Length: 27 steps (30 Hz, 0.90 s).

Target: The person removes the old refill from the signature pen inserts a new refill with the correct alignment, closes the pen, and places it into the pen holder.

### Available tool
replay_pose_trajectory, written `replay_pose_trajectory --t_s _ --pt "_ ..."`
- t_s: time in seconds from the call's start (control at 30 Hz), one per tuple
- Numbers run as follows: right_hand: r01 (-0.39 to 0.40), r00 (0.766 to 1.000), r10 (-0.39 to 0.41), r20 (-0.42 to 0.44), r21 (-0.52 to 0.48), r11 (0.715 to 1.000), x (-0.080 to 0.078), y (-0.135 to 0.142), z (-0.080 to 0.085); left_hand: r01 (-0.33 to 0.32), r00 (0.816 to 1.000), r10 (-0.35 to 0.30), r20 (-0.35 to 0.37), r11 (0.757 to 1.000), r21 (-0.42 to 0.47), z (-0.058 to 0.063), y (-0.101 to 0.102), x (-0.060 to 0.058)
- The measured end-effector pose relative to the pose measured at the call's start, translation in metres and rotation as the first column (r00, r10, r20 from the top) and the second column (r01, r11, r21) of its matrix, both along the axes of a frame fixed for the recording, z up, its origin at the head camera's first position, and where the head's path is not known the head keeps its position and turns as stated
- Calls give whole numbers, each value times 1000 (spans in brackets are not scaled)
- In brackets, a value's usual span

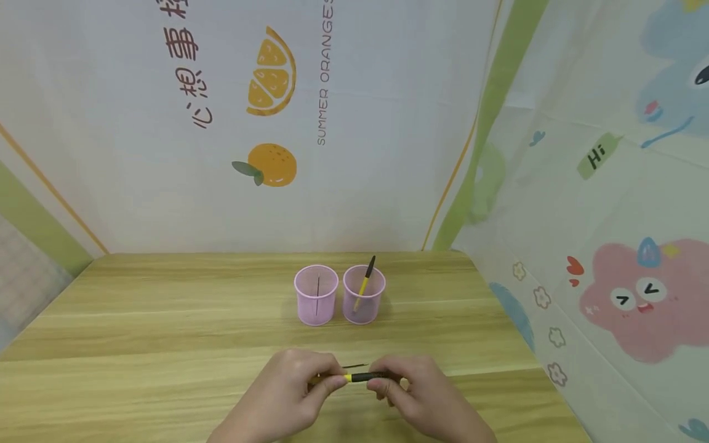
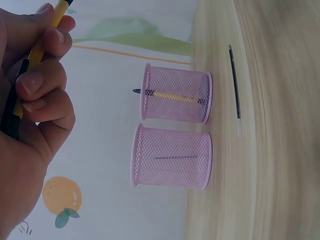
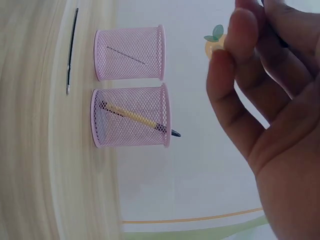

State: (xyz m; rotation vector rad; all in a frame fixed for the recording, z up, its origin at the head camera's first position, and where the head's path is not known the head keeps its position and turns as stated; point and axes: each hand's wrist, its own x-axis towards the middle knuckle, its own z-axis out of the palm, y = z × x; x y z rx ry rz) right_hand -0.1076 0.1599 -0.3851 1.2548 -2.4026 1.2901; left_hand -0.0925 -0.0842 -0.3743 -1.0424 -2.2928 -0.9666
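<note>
A yellow and black pen (image 1: 360, 376) is held level between both hands above the table. My left hand (image 1: 288, 391) grips its yellow barrel, fingers curled round it, as the left wrist view shows. With thumb and fingers my right hand (image 1: 423, 394) pinches the black end. Behind the pen, a thin dark ink refill (image 2: 235, 85) with a clear end lies on the wooden table. Two pink mesh cups stand farther back. The left cup (image 1: 316, 307) contains a thin dark refill (image 3: 126, 55); the right cup (image 1: 361, 311) has another yellow and black pen (image 1: 365, 280) leaning in it.
The wooden table (image 1: 166, 320) ends at a white curtain (image 1: 376, 184) printed with oranges. On the right hangs a second cloth (image 1: 554, 215) with cartoon figures, along the table's side edge.
</note>
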Motion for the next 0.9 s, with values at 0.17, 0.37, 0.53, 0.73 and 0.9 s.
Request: replay_pose_trajectory --t_s 0.17,0.37,0.53,0.73,0.9 --pt "19 1000 -20 -14 -17 1000 0 -1 2 -12 1000 12 4 1000 9 1 -1 1" --pt "24 1000 -25 19 48 999 0 -1 1 8 1000 -8 -25 1000 22 1 1 1" --pt "72 997 -71 -9 32 997 1 -1 -1 -4 999 5 -44 1000 7 2 2 2" --pt "50 999 -50 -1 20 999 1 -1 2 -6 999 6 -52 1000 5 3 2 3" --pt "-3 1000 3 24 32 999 1 -2 1 13 998 -12 -64 1000 9 3 5 4"
